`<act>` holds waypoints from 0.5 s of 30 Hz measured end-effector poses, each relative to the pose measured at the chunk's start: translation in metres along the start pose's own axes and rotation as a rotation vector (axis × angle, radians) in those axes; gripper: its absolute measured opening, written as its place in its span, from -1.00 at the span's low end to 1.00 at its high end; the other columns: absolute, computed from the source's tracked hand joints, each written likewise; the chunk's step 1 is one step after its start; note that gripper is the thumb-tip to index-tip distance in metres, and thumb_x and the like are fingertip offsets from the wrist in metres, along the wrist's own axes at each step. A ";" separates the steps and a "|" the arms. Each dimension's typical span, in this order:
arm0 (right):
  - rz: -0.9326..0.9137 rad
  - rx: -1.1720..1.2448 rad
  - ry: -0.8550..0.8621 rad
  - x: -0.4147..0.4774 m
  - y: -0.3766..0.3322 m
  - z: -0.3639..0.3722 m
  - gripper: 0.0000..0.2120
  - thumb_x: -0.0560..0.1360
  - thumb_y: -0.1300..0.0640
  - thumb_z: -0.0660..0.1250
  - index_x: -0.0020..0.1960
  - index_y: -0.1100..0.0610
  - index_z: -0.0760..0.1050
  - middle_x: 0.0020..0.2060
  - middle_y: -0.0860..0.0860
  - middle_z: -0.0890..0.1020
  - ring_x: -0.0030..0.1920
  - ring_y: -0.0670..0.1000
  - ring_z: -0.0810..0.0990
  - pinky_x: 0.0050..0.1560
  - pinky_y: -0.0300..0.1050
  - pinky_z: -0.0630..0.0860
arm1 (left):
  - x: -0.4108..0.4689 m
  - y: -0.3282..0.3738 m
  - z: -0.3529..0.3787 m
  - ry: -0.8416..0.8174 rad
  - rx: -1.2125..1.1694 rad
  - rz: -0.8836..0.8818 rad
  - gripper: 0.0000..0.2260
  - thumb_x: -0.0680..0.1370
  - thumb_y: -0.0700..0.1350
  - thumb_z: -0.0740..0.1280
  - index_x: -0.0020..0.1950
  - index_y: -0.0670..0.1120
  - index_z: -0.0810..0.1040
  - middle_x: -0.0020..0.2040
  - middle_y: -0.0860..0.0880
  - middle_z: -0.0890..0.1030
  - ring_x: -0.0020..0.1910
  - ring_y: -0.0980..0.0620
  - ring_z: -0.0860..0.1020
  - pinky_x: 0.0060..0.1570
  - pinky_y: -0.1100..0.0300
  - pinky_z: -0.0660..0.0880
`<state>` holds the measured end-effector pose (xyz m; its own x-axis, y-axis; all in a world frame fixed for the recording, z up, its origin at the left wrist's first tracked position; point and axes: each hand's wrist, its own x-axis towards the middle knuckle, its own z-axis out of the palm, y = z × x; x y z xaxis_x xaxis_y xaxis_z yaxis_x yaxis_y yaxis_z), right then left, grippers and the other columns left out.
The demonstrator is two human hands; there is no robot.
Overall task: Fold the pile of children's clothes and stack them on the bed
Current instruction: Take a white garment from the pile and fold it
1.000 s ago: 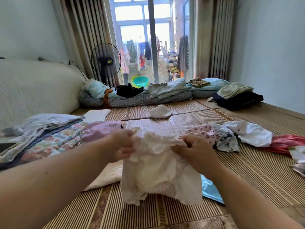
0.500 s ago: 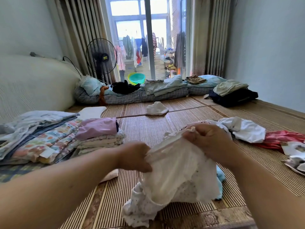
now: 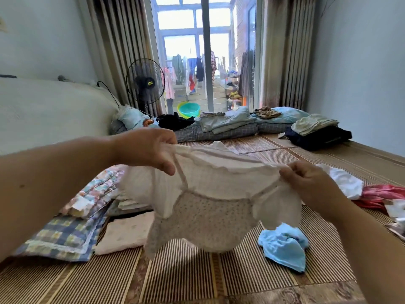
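Children's top (image 3: 208,194): small, white, of soft cloth, with a frilled neckline and a speckled body panel; it was held spread out in the air above the mat, neckline uppermost and lower hem hanging loose.
Left fingers (image 3: 166,166): curled over the frilled edge at the top's left shoulder, pinching the cloth against the thumb.
Right fingers (image 3: 293,171): curled and closed on the opposite shoulder edge, with the cloth bunched inside the grip.
Left hand (image 3: 146,150): raised a little higher than the other, bare forearm entering from the left border.
Right hand (image 3: 306,183): lower and nearer the camera, forearm entering from the lower right corner.
Striped woven mat (image 3: 197,277): brown and cream, lying flat beneath the held top.
Crumpled pale blue garment (image 3: 282,246): on the mat just below and right of the hanging hem.
Folded stack of floral and pastel clothes (image 3: 92,194): to the left, resting on a blue checked cloth (image 3: 63,235), with a cream folded piece (image 3: 127,233) beside it.
Unfolded white garment (image 3: 344,183): on the mat behind the right hand, touching a red garment (image 3: 381,194).
Grey checked bedding roll (image 3: 219,130): across the far end, with folded pale blue cloths on it.
Black standing fan (image 3: 145,81): by the left curtain, near a green plastic basin (image 3: 189,109).
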<state>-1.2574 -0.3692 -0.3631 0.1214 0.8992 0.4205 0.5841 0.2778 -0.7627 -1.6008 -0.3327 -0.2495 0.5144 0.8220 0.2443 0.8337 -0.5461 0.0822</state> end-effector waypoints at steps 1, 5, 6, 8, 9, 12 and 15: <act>0.012 0.036 0.030 0.002 -0.008 -0.003 -0.80 0.55 0.00 0.29 -0.19 0.05 0.54 -0.29 0.00 0.59 -0.23 0.03 0.53 -0.22 -0.11 0.40 | -0.005 -0.001 -0.008 0.005 -0.010 0.008 -0.45 0.08 0.40 0.31 -0.13 0.07 0.49 -0.24 0.10 0.56 -0.27 0.20 0.49 -0.31 0.37 0.33; -0.069 0.013 0.089 0.010 -0.055 -0.023 -0.78 0.58 -0.02 0.24 -0.16 0.05 0.53 -0.24 -0.04 0.58 -0.24 -0.05 0.50 -0.24 -0.14 0.39 | -0.021 0.000 -0.034 0.084 -0.108 0.062 -0.63 0.29 0.30 0.24 -0.20 0.02 0.52 -0.36 0.10 0.52 -0.38 0.21 0.46 -0.38 0.40 0.32; -0.090 -0.007 0.101 0.011 -0.068 -0.029 -0.78 0.58 -0.03 0.24 -0.16 0.04 0.53 -0.25 -0.06 0.57 -0.26 -0.08 0.48 -0.28 -0.17 0.37 | -0.024 0.000 -0.038 0.124 -0.142 0.060 -0.63 0.34 0.27 0.27 -0.22 -0.03 0.53 -0.37 0.06 0.52 -0.41 0.21 0.46 -0.40 0.40 0.33; -0.131 -0.023 0.095 0.012 -0.088 -0.043 -0.79 0.58 -0.03 0.24 -0.15 0.04 0.53 -0.27 -0.07 0.56 -0.32 -0.13 0.48 -0.34 -0.20 0.36 | -0.028 -0.001 -0.046 0.211 -0.234 0.050 -0.59 0.42 0.28 0.32 -0.22 -0.08 0.56 -0.37 -0.02 0.54 -0.43 0.19 0.48 -0.41 0.37 0.39; -0.151 -0.027 0.086 0.013 -0.094 -0.048 -0.79 0.57 -0.03 0.26 -0.16 0.04 0.54 -0.29 -0.07 0.56 -0.35 -0.15 0.47 -0.35 -0.22 0.37 | -0.029 -0.001 -0.047 0.247 -0.277 0.041 -0.58 0.44 0.27 0.34 -0.20 -0.10 0.57 -0.33 -0.07 0.57 -0.40 0.16 0.50 -0.40 0.33 0.42; -0.193 -0.073 0.071 0.015 -0.103 -0.057 -0.79 0.55 -0.03 0.29 -0.21 0.02 0.54 -0.31 -0.07 0.57 -0.34 -0.12 0.48 -0.30 -0.19 0.39 | -0.026 -0.002 -0.044 0.279 -0.390 -0.030 -0.72 0.55 0.02 0.34 -0.13 -0.21 0.58 -0.23 -0.23 0.57 -0.31 0.00 0.52 -0.33 0.20 0.45; -0.166 -0.109 0.002 0.025 -0.088 -0.049 -0.80 0.54 -0.02 0.31 -0.22 0.02 0.56 -0.29 -0.07 0.57 -0.31 -0.09 0.48 -0.29 -0.18 0.38 | -0.013 -0.007 -0.020 0.229 -0.472 -0.131 -0.73 0.47 0.05 0.42 -0.19 -0.17 0.59 -0.31 -0.08 0.55 -0.35 0.07 0.49 -0.33 0.19 0.42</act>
<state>-1.2662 -0.3882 -0.2615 0.0178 0.8435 0.5369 0.6800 0.3834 -0.6250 -1.6170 -0.3427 -0.2343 0.3116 0.8606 0.4028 0.6800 -0.4981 0.5381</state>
